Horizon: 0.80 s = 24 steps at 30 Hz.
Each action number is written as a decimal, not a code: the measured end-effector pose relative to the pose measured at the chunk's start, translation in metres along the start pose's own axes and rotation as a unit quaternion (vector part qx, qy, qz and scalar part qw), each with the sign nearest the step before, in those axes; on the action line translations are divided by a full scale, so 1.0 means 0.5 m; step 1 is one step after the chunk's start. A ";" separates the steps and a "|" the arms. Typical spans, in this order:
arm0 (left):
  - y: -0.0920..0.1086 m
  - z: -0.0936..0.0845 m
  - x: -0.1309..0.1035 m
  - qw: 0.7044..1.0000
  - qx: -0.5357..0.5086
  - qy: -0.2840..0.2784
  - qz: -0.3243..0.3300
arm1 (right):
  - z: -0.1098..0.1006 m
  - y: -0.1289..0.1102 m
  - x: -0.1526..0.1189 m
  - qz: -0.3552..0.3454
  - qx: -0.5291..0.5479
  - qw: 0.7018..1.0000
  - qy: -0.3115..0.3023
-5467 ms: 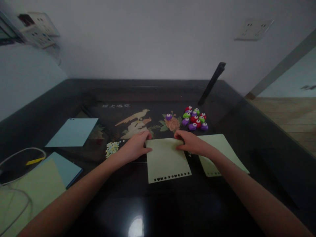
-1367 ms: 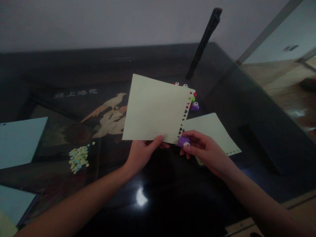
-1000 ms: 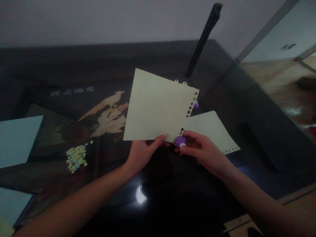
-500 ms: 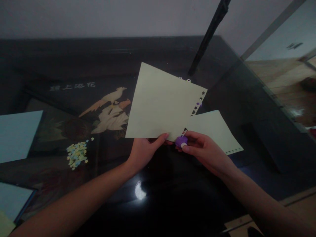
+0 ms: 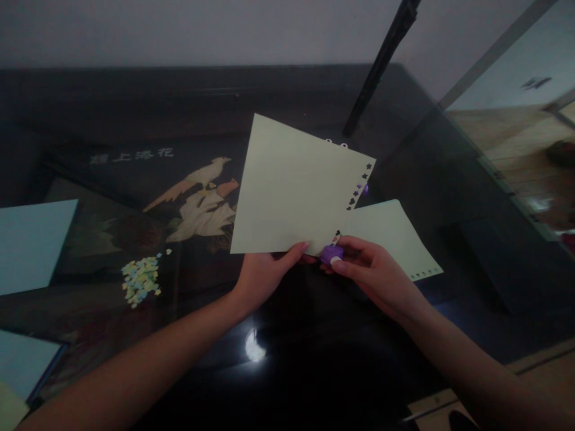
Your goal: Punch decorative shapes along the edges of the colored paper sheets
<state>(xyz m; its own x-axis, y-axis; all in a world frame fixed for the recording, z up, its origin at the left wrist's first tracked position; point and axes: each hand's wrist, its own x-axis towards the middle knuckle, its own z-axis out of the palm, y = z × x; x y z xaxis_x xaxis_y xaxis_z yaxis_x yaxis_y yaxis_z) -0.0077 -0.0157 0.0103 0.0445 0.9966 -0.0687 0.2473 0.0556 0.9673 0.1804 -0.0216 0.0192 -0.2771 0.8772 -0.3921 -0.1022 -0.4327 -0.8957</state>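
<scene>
Paper (image 5: 296, 185) aloft in the left hand (image 5: 263, 275), purple punch (image 5: 331, 255) in the right hand (image 5: 375, 263)

The left hand pinches the paper's lower edge, thumb on top and fingers curled underneath, mostly out of sight. The right hand is closed around the purple punch, its thumb against the white round part; some of its fingers are hidden. The punch sits at the paper's lower right corner; whether the edge lies inside its slot cannot be told. Small stars and hearts are cut in a row along the paper's right side.

The paper tilts above a glossy dark table (image 5: 314, 377). Behind its right edge a bit of another purple object (image 5: 365, 190) shows, and two white rounds (image 5: 344, 145) peep over the top edge. A second sheet (image 5: 389, 233), also with punched holes, lies on the table beyond the right hand. To the left are a heap of tiny cut-outs (image 5: 141, 281), a blue sheet (image 5: 36, 245) and, nearer, another blue sheet (image 5: 27, 359). A bird picture (image 5: 193, 197) decorates the tabletop, and a black post (image 5: 380, 72) slants up near the far edge.
</scene>
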 end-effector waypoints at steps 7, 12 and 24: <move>0.001 0.001 -0.002 1.000 0.009 -0.013 0.001 | 0.003 0.001 0.002 0.009 -0.001 1.000 0.015; 0.001 0.002 -0.001 1.000 0.010 -0.014 0.013 | 0.003 0.001 0.001 0.013 -0.011 0.999 0.028; -0.004 -0.001 -0.003 0.998 0.051 -0.009 0.023 | 0.002 0.000 0.002 0.003 -0.047 0.998 0.048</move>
<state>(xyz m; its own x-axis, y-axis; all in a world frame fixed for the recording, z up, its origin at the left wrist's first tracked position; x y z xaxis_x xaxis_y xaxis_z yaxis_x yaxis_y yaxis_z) -0.0090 -0.0173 0.0084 0.0742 0.9968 -0.0307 0.3412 0.0035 0.9400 0.1793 -0.0210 0.0193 -0.1835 0.8925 -0.4120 -0.0091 -0.4207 -0.9072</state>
